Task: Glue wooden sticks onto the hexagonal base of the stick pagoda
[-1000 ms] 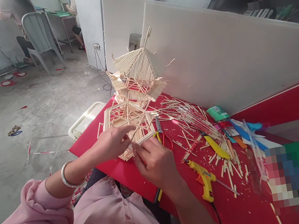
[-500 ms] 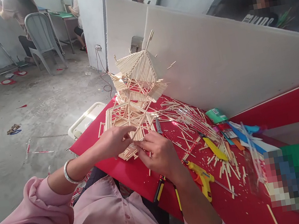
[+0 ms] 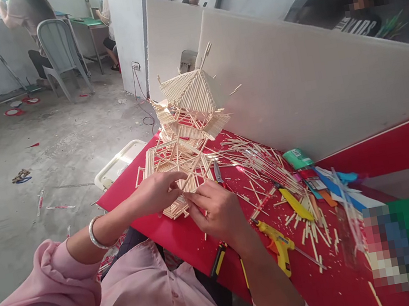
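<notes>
A model built of thin wooden sticks stands on the red table, with an open polygonal stick frame (image 3: 167, 152) at its near end and a pagoda-like tower with a pointed roof (image 3: 190, 90) behind. At the frame's near edge, the thumb and fingers of my left hand (image 3: 158, 192) are closed in a pinch on a stick. My right hand (image 3: 216, 208) is pinched at the same corner, its fingertips almost meeting the left ones. The fingers partly cover the spot between them. Just beyond my right hand lies a pair of scissors (image 3: 217, 171).
Loose sticks (image 3: 261, 162) are strewn over the red table (image 3: 313, 286). A yellow glue gun (image 3: 278, 245), a yellow cutter (image 3: 295, 204) and a green roll (image 3: 298, 158) lie to the right. White boards (image 3: 273, 73) stand behind. Other people sit farther off, near a plastic chair (image 3: 59, 46).
Both hands keep the same pinch at the frame's near corner. The whole view has shifted very slightly; the model has not visibly moved on the table.
</notes>
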`<state>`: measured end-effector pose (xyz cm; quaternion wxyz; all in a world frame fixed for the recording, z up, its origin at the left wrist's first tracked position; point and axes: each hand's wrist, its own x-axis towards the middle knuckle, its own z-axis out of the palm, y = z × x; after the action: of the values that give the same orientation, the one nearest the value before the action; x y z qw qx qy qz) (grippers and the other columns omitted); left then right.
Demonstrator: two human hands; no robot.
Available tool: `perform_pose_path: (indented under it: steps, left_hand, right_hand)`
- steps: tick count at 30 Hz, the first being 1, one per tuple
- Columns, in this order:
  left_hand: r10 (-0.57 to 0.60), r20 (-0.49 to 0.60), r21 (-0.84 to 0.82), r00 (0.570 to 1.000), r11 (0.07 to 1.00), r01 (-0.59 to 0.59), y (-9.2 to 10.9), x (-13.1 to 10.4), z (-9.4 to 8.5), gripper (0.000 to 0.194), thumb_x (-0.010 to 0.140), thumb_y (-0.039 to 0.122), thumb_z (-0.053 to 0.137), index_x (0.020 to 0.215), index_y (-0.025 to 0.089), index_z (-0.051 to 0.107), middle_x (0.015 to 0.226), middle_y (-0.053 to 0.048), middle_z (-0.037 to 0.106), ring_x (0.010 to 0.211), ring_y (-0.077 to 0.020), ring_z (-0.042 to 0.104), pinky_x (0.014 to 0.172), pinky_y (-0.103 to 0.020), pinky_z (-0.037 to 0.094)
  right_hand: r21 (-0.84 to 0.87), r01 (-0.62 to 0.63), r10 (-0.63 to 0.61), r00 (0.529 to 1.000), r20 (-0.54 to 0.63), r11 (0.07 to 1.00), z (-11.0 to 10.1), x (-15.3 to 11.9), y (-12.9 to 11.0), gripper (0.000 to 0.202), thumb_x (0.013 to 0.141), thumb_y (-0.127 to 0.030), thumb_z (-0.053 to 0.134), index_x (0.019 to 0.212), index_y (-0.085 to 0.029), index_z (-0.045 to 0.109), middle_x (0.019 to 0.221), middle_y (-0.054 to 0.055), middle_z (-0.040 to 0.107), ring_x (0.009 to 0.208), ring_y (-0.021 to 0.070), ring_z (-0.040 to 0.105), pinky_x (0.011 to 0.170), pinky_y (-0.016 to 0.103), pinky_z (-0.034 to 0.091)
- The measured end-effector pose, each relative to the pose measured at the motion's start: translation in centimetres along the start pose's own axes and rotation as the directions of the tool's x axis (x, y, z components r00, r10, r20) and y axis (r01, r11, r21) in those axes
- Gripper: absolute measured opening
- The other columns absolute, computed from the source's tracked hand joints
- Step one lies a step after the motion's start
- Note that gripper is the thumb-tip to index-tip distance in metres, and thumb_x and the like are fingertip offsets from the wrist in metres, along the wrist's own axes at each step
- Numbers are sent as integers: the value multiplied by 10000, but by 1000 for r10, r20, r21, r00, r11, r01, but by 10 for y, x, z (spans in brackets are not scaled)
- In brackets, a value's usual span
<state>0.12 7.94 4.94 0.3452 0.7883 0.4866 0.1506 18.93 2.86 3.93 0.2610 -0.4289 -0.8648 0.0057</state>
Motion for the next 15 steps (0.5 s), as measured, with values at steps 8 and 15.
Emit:
perform_pose_path:
  steps: [8,15]
  left_hand:
    - [-2,19,-46,1000,999,3,1,-2,-3,469,816,175,514,1272,183,621,953,-39,760,474,-63,573,515,-196,445]
    - [-2,10,-68,1000,998,2,-1,-1,-1,447,823,172,513,1256,187,626,890,-28,753,494,-72,581,486,-187,426]
  right_hand:
    - [91,11,-7,999,-46,996,6,-2,5,207,889,-152,531,973,-164,720,790,59,692,755,177,588,714,318,478]
    - [-13,4,-4,1000,3,1000,2,-1,-1,218,902,-162,510,967,-157,718,732,51,658,716,170,538,656,304,428]
